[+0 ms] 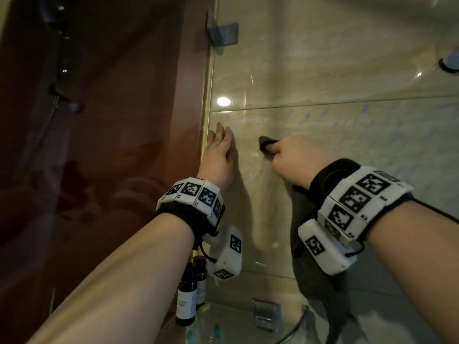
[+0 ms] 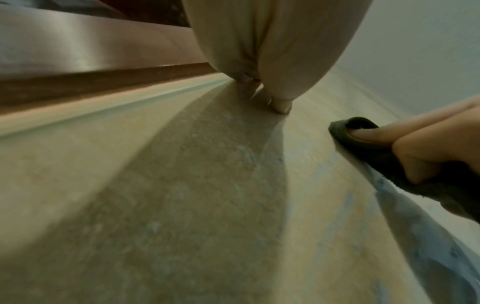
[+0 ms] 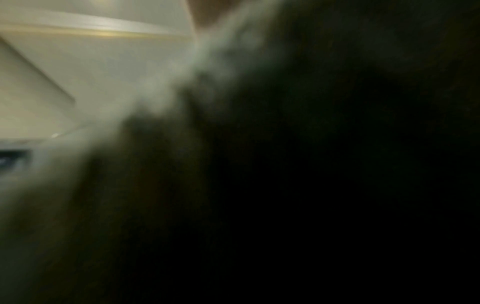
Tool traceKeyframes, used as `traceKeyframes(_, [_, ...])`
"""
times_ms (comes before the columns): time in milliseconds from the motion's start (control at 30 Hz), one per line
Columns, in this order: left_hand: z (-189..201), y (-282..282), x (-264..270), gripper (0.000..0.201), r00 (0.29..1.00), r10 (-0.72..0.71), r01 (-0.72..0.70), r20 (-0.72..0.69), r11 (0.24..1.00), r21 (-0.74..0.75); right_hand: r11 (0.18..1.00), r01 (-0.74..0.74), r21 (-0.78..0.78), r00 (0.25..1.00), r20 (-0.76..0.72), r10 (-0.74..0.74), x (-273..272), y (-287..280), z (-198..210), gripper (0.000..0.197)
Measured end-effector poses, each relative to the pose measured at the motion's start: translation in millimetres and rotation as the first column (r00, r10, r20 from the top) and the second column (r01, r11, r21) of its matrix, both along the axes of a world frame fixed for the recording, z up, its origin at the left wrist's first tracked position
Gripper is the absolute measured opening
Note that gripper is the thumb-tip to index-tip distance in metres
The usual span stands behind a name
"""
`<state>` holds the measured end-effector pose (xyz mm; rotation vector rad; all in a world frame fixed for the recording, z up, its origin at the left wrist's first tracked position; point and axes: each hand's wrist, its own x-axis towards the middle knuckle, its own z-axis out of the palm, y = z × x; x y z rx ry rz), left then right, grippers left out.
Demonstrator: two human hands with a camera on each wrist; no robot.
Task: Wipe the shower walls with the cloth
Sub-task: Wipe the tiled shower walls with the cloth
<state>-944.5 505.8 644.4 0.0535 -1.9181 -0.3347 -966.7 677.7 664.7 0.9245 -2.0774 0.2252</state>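
a bathroom shower stall: beige marble-look wall tiles [image 1: 323, 70], glass panel [image 1: 99, 120] w/ metal bracket [image 1: 224, 33], toiletry bottles [image 1: 187, 296] on a glass corner shelf [image 1: 293, 328].

Two dark bottles [image 1: 188, 297] on glass shelf [image 1: 238, 326].

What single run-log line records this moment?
right hand grips dark cloth against tiled wall | left hand flat on wall | blue streaks remain

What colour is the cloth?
Dark grey-green cloth, clearest in the left wrist view, gripped by the right hand.
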Motion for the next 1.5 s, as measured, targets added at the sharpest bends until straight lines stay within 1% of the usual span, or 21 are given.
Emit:
traceKeyframes(33, [-0.4,-0.2,-0.3,0.059,1.000,-0.002,0.002,0.000,1.000,-0.002,1.000,-0.009,-0.008,1.000,0.008,0.009,0.4,-1.1,-2.7,0.041])
traceKeyframes(133, [-1.1,-1.9,-0.7,0.060,1.000,-0.001,0.001,0.015,1.000,-0.012,0.998,-0.004,0.064,1.000,-0.013,0.005,3.6,-10.4,-14.2,0.033])
traceKeyframes(167, [-1.4,-2.0,-0.6,0.060,1.000,0.000,0.000,0.015,1.000,-0.011,0.997,0.003,0.071,1.000,-0.021,-0.002,3.5,-10.8,-12.3,0.032])
traceKeyframes(233, [-2.0,-1.4,-0.5,0.061,1.000,-0.003,0.003,0.011,1.000,-0.007,0.999,0.018,0.026,1.000,-0.013,-0.018,1.8,-4.7,0.3,0.036])
traceKeyframes(300, [-2.8,-0.9,-1.2,0.060,1.000,-0.006,0.006,0.000,1.000,-0.003,0.998,0.025,-0.059,1.000,-0.012,-0.026,-0.8,4.0,12.4,0.040])
traceKeyframes(367, [-3.6,-0.7,-1.4,0.060,1.000,-0.002,0.002,-0.004,1.000,-0.008,0.993,0.028,-0.112,1.000,-0.002,-0.028,-2.2,5.8,13.3,0.043])
traceKeyframes(400, [-3.5,-0.8,-1.3,0.060,1.000,0.000,0.000,-0.001,1.000,-0.012,0.994,0.012,-0.111,1.000,0.020,-0.010,-0.7,3.5,9.4,0.044])
traceKeyframes(467, [-2.6,-1.5,-1.3,0.061,1.000,0.002,-0.001,0.013,1.000,-0.020,0.999,-0.015,-0.050,0.999,0.041,0.017,2.7,-5.1,-2.9,0.039])
traceKeyframes(533, [-2.3,-1.4,-0.4,0.062,1.000,0.010,-0.010,0.021,1.000,-0.027,0.999,0.012,0.030,1.000,-0.018,-0.012,3.9,-11.1,-7.5,0.032])
traceKeyframes(567, [-2.7,-1.1,0.4,0.061,1.000,0.014,-0.014,0.018,1.000,-0.028,0.999,0.030,0.037,0.998,-0.047,-0.028,4.7,-10.5,-3.9,0.032])
traceKeyframes(667, [-6.1,0.5,2.6,0.060,1.000,0.015,-0.015,0.015,0.999,-0.032,0.997,0.062,-0.041,0.996,-0.068,-0.065,5.9,0.8,14.1,0.035])
traceKeyframes(733, [-8.3,1.1,4.3,0.060,0.999,0.013,-0.012,0.033,0.999,-0.033,0.995,0.061,-0.081,0.996,-0.052,-0.065,5.1,4.5,17.6,0.037])
traceKeyframes(800, [-8.9,0.4,6.7,0.061,0.999,0.011,-0.009,0.052,0.999,-0.041,0.999,0.001,-0.046,1.000,0.005,-0.001,7.4,0.3,11.6,0.035])
traceKeyframes(867, [-10.2,-0.2,8.5,0.063,0.998,0.007,-0.004,0.065,0.999,-0.045,0.998,-0.048,0.030,0.998,0.046,0.046,11.0,-4.7,4.0,0.031])
traceKeyframes(933, [-12.3,-1.0,10.0,0.065,0.997,-0.003,0.007,0.081,0.999,-0.047,0.996,-0.072,0.055,0.997,0.026,0.071,15.0,-4.0,2.1,0.032])
traceKeyframes(1033, [-17.0,-3.5,9.6,0.065,0.996,-0.014,0.018,0.093,0.999,-0.044,0.993,-0.107,0.048,0.991,-0.073,0.110,17.5,2.7,-2.1,0.041])
traceKeyframes(1167, [-22.1,-6.3,8.5,0.064,0.996,-0.039,0.043,0.079,0.998,-0.046,0.985,-0.047,0.164,0.986,-0.148,0.072,17.4,2.3,-22.1,0.040])
traceKeyframes(1233, [-23.5,-6.4,8.4,0.062,0.997,-0.040,0.044,0.069,0.998,-0.046,0.985,-0.018,0.172,0.985,-0.168,0.047,14.6,-0.3,-29.0,0.041])
traceKeyframes(1367, [-24.3,-5.5,7.4,0.060,0.998,-0.032,0.035,0.060,0.998,-0.061,0.989,0.049,0.138,0.987,-0.158,-0.027,9.6,-10.5,-30.9,0.043])
traceKeyframes(1433, [-24.1,-5.3,7.2,0.059,0.998,-0.024,0.028,0.061,0.997,-0.065,0.985,0.043,0.167,0.990,-0.137,-0.020,9.2,-14.6,-33.2,0.040])
traceKeyframes(1500, [-24.0,-4.7,7.1,0.059,0.998,-0.020,0.025,0.067,0.998,-0.065,0.972,0.018,0.235,0.990,-0.139,0.016,9.2,-17.7,-41.5,0.038])
